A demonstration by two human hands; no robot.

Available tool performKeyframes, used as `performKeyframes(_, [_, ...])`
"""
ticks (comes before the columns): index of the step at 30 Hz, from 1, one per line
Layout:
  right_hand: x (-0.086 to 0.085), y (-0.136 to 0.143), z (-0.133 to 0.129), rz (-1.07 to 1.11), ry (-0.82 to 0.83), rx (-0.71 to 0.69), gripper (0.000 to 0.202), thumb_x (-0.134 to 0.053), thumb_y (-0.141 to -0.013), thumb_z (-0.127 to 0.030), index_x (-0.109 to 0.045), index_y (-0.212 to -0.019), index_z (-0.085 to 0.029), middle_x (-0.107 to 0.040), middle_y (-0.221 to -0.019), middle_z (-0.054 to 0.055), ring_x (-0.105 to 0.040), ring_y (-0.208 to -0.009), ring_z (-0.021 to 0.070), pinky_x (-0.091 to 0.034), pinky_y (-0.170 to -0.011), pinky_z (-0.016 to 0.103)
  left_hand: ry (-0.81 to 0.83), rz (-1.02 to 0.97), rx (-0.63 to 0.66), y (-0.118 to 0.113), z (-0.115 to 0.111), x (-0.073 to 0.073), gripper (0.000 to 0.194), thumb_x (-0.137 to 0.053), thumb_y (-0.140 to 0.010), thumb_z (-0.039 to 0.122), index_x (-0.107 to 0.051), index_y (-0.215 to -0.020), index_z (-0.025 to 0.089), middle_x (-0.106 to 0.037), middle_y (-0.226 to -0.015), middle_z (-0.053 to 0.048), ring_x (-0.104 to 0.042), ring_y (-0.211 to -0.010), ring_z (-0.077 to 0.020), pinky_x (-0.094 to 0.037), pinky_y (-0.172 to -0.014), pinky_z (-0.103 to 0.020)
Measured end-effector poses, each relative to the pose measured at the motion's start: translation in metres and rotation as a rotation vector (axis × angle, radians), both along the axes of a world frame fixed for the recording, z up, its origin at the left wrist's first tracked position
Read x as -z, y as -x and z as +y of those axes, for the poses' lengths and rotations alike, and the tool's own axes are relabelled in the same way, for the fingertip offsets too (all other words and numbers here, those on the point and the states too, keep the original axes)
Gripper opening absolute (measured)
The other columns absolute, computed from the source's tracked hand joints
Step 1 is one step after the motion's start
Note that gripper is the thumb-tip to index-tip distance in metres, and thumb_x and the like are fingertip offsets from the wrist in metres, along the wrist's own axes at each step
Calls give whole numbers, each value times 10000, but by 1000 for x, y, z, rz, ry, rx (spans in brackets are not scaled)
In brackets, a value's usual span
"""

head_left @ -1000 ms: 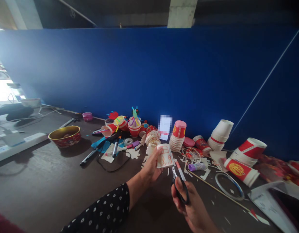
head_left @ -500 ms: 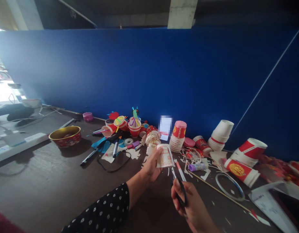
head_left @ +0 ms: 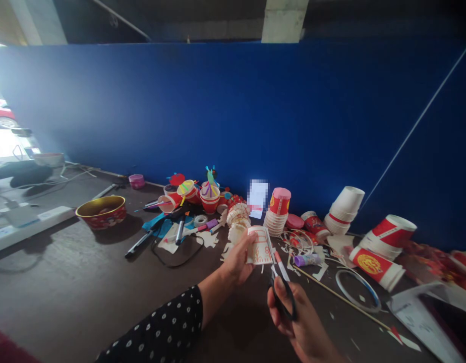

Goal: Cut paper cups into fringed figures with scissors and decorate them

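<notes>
Between the fingers of my left hand (head_left: 237,262) is a white curved piece of paper cup (head_left: 260,247) with red line drawings on it. My right hand (head_left: 299,312) grips a pair of black-handled scissors (head_left: 291,298), fingers in the loops. The blades point up and lie along the right edge of the cup piece; whether they are parted is hard to see. Just beyond the scissors lies a white and orange marker (head_left: 281,265) on the table. Behind my left hand sits a frilled stack of cut white cups (head_left: 238,219).
A stack of paper cups (head_left: 276,222) stands behind, others (head_left: 372,264) to the right. A purple glue stick (head_left: 306,259), a tape ring (head_left: 357,291), a thin stick (head_left: 342,297) and scraps lie right. Left are markers (head_left: 180,232), a red-gold bowl (head_left: 101,212) and a power strip (head_left: 32,229).
Both hands have shifted slightly to the right, with the cup piece and the scissors. The cup piece has turned a little, showing its drawings at a different angle.
</notes>
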State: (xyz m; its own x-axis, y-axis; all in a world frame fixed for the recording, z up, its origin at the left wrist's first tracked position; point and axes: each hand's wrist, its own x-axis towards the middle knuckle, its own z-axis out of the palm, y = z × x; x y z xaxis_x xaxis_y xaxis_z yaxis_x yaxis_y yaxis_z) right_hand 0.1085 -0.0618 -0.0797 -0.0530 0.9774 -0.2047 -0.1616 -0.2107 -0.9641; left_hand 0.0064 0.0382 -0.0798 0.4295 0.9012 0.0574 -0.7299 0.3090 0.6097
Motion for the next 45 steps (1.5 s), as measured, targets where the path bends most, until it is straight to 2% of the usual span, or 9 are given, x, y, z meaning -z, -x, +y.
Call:
performKeyframes(13, [1,-3,4,-93,-22,14,501,-530,-658,-634,-471,-556,-147,-399,-370,-62,-275,-343,24,-144,-369,169,25,49,-37,1,0,-2,289,-577,-723,308,-530,-947,131,-598,-741,-56,-585,-659,-171,-464,-600,-288])
performKeyframes(18, [-1,-3,4,-159,-8,47,503,-536,-641,-643,-464,-547,-154,-381,-369,-71,-289,-350,32,-167,-377,170,1,34,-25,2,1,-2,338,-592,-710,311,-526,-992,138,-615,-769,-62,-598,-710,-182,-465,-671,-304])
performKeyframes(23, [-2,-4,9,-281,-82,18,488,-562,-640,-611,-468,-496,-154,-402,-370,-55,-326,-357,50,-221,-389,194,-23,54,-10,5,4,-1,433,-596,-694,349,-525,-1066,140,-622,-823,-78,-599,-737,-204,-462,-697,-335])
performKeyframes(28, [8,-9,12,-446,-183,-36,419,-602,-667,-513,-459,-478,-167,-419,-400,-54,-364,-366,70,-248,-389,210,-31,142,-105,8,9,0,422,-635,-656,417,-586,-968,137,-614,-767,-59,-588,-678,-179,-460,-659,-301])
performKeyframes(34, [12,-12,13,-522,-256,-64,399,-600,-678,-507,-495,-492,-170,-453,-388,-45,-403,-384,93,-273,-404,213,-94,170,-183,8,11,-2,305,-670,-633,339,-638,-832,110,-594,-658,-36,-556,-584,-136,-453,-576,-254])
performKeyframes(38, [11,-11,13,-542,-250,-84,388,-614,-667,-500,-503,-499,-169,-464,-390,-37,-412,-386,103,-282,-412,218,-105,179,-215,10,11,-3,299,-683,-618,311,-645,-826,100,-607,-654,-42,-555,-580,-134,-453,-575,-251])
performKeyframes(45, [9,-9,12,-506,-227,-79,412,-594,-682,-507,-489,-484,-161,-434,-379,-53,-384,-386,82,-268,-427,210,-54,157,-264,12,13,-4,339,-673,-626,361,-634,-858,117,-613,-666,-37,-576,-592,-157,-460,-599,-285])
